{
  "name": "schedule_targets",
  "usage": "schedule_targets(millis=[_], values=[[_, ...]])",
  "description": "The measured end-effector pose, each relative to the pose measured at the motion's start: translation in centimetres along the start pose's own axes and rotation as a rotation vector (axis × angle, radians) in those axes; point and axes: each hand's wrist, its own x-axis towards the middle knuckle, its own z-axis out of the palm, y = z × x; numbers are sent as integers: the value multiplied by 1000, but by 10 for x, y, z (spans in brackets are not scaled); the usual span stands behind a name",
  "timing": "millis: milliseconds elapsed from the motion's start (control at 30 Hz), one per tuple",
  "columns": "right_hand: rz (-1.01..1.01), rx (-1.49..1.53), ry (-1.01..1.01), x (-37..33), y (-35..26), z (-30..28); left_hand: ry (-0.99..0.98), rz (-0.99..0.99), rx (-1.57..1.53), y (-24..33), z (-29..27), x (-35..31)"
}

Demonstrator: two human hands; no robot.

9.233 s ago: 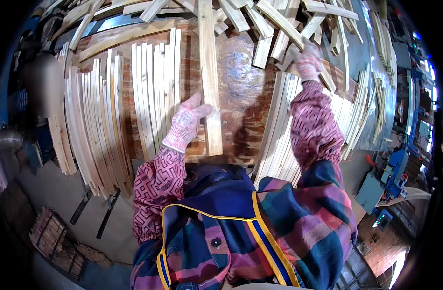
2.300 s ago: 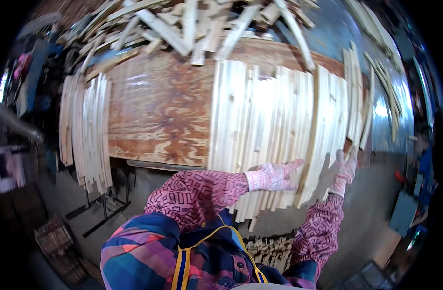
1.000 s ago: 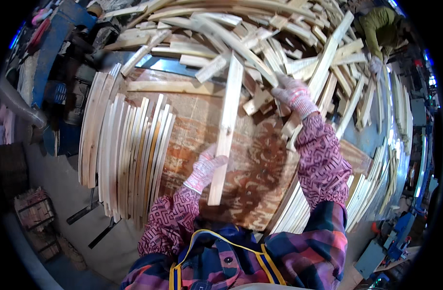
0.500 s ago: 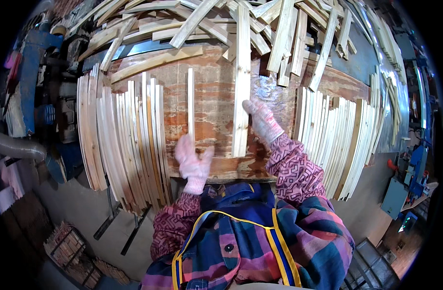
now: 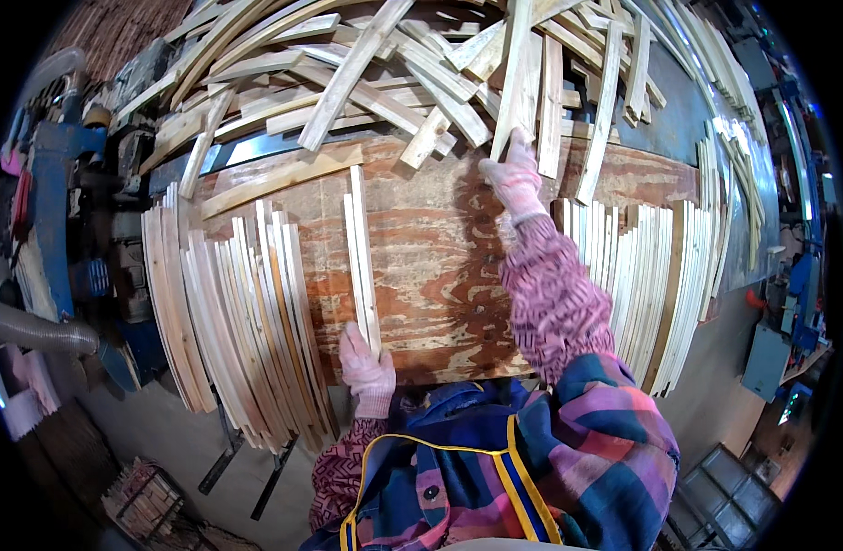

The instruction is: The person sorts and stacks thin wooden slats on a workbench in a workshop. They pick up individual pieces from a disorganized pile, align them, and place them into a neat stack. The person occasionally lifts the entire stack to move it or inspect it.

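Note:
Two narrow wooden strips (image 5: 361, 262) stand on edge side by side on the plywood table top (image 5: 421, 275), left of the middle. My left hand (image 5: 366, 369), in a pale pink glove, closes round their near ends, thumb on the right and fingers on the left. Stretched out to the far side, my gloved right hand (image 5: 516, 179) pinches the near end of a wooden slat (image 5: 514, 78). That slat slopes up into the loose heap, and its far end runs to the top of the view. Part of the right-hand grip is hidden behind the hand itself.
Rows of upright strips line the table's left side (image 5: 247, 321) and right side (image 5: 637, 285). Across the far side lies a jumbled heap of slats (image 5: 375, 83). Blue machinery (image 5: 63, 184) and a grey hose (image 5: 40, 326) stand at the left.
The slat that lay flat in the middle is gone from there, and a second strip now stands beside the left one. My right hand has reached far forward; my left has closed on the strips.

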Motion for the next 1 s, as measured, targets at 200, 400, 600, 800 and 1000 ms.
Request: schedule_targets(millis=[200,400,600,800,1000], values=[[-71,1128,-804,-135,32,-28,-599,34,-951,136,-32,132],[-473,129,-192,-9,30,0,-408,-91,-1212,122,-4,127],[-414,-321,154,205,-45,-13,-94,-182,-707,10,-35,37],[235,864,-118,107,-91,9,249,-410,-738,-99,-95,-26],[-270,632,-65,-125,16,20,182,-283,154,-254,-134,-30]])
